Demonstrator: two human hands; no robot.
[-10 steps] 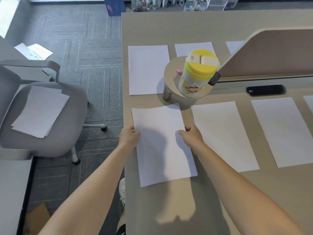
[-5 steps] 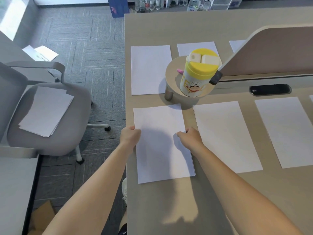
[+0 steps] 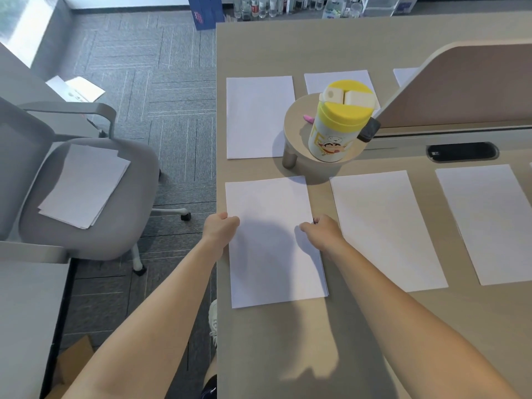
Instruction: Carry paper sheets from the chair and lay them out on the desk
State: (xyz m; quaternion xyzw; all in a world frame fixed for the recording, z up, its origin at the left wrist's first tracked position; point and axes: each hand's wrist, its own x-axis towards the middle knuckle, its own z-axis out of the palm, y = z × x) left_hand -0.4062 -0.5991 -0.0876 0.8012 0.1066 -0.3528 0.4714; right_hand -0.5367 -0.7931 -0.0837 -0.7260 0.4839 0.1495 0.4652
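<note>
— White sheet [image 3: 273, 243] on the bench [image 3: 288, 341]: where does it lie?
— Flat by the bench's left edge, between the left hand [image 3: 220, 228], which grips its left edge, and the right hand [image 3: 322, 230], which pinches its right edge, fingers curled. A stack of paper [image 3: 83, 184] lies on the chair [image 3: 129, 226].

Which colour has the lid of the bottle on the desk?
Yellow lid, with white flaps; head view.
</note>
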